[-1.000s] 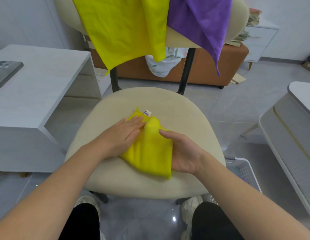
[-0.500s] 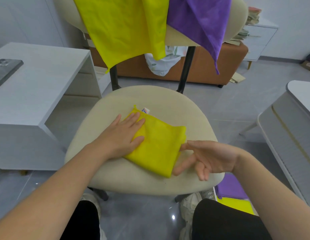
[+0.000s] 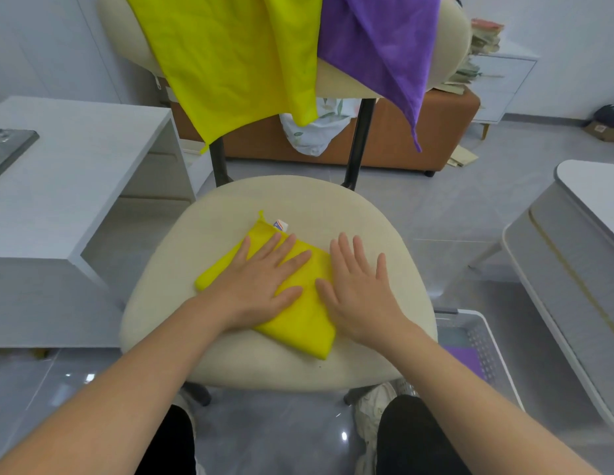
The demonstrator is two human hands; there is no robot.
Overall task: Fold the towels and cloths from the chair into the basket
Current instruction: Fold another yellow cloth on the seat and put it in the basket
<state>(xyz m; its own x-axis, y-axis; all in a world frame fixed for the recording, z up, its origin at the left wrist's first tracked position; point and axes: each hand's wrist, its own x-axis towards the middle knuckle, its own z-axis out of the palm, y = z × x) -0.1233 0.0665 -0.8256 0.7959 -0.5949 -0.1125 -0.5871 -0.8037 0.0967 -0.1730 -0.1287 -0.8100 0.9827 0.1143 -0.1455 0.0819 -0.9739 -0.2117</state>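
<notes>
Pressing a folded yellow cloth (image 3: 298, 323) flat against the middle of the chair seat (image 3: 230, 365), with a small white label (image 3: 280, 224) poking out at its far corner. Held down by the left hand (image 3: 261, 282), palm flat, fingers straight and spread across the cloth's left half. Flanked by the right hand (image 3: 360, 296), likewise flat with fingers straight and apart, thumb side on the cloth's right edge, the rest on bare seat. Gripping nothing with either hand: no pinch, no curl.

Further out, draped over the backrest, a large yellow towel (image 3: 230, 63) and a purple cloth (image 3: 384, 46), both unfolded. Down to the right, beside the seat, a white basket (image 3: 483, 323) with something purple (image 3: 461, 359) lying inside. Off to the left, a white desk (image 3: 76, 166) with a phone (image 3: 7, 149) near its edge.

Most likely setting the crease before a lift to the basket. Risks from here:
- Springing open upon release of pressure, given soft fabric poor at holding a fold.
- Unfolding in mid-air if picked up by one corner or one layer instead of through all layers.
- Sliding and bunching if pushed sideways across the seat rather than pressed.
- Missing the basket, partly hidden below the seat edge, and landing on the floor.
</notes>
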